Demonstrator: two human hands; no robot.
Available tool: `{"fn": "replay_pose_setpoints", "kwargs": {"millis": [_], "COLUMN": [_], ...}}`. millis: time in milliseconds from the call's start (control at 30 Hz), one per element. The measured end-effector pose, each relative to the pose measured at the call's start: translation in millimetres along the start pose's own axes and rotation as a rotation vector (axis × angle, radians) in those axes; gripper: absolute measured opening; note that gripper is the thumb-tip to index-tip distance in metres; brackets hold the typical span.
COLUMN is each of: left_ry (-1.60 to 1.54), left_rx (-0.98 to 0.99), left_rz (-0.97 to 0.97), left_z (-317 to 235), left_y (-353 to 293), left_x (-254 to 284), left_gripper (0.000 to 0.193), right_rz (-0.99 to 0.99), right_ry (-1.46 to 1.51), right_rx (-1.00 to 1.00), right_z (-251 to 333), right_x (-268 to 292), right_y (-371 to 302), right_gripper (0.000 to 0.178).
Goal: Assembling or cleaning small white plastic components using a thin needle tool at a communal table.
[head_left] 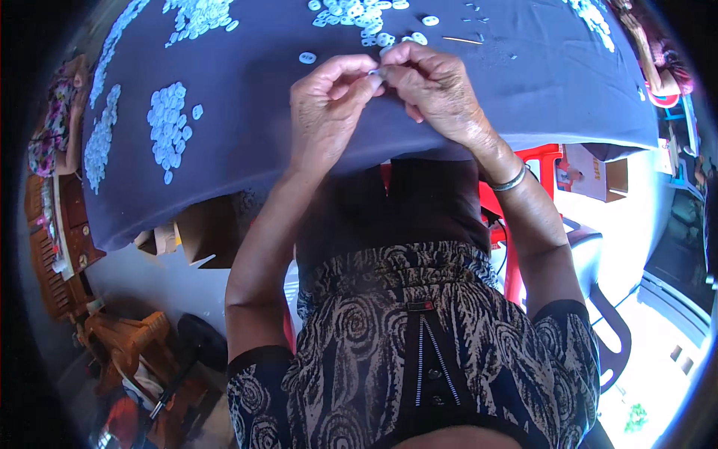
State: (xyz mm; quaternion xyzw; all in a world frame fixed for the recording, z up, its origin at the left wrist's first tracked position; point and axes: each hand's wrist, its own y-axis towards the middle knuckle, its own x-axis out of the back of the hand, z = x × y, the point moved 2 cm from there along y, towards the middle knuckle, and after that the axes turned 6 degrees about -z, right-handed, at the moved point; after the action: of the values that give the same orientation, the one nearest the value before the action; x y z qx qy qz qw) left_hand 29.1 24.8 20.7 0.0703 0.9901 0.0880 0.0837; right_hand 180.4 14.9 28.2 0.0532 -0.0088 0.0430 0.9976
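My left hand and my right hand meet over the near side of the cloth-covered table. Between their pinched fingertips is a small pale piece, mostly hidden by the fingers; its exact shape cannot be made out. A lone light oval piece with small marks or holes lies just left of my left fingers. Beyond my hands spreads a loose pile of similar oval pieces, some reaching close to my right fingers. A thin wooden stick rests on the cloth past my right hand.
More oval pieces lie in a near-left heap, a far-left heap and a far-right heap. Dark crumbs and slivers dot the dark tablecloth. Other people's arms show at both sides. A red stool stands beneath.
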Motion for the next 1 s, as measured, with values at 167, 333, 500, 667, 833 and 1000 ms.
{"fn": "replay_pose_setpoints", "kwargs": {"millis": [167,333,500,667,833,1000], "left_ry": [0.03,-0.039,0.014,0.08,0.059,0.086], "left_rx": [0.089,0.062,0.074,0.075,0.049,0.04], "left_rz": [0.025,-0.01,-0.041,-0.017,0.005,0.013], "left_z": [6,4,11,12,14,15], "left_y": [2,2,0,-4,-7,-7], "left_x": [14,8,7,-1,-7,-5], "left_gripper": [0.012,0.011,0.012,0.011,0.011,0.011], "right_rz": [0.018,-0.244,-0.286,-0.231,-0.265,-0.199], "right_ry": [-0.112,-0.475,-0.74,-0.895,-1.069,-1.055], "right_rx": [-0.031,0.313,0.35,0.314,0.227,0.234], "right_z": [-6,-8,-11,-12,-12,-15], "right_x": [-2,58,89,76,62,61], "right_y": [1,20,23,23,26,29], "right_gripper": [0.006,0.006,0.008,0.013,0.02,0.016]}}
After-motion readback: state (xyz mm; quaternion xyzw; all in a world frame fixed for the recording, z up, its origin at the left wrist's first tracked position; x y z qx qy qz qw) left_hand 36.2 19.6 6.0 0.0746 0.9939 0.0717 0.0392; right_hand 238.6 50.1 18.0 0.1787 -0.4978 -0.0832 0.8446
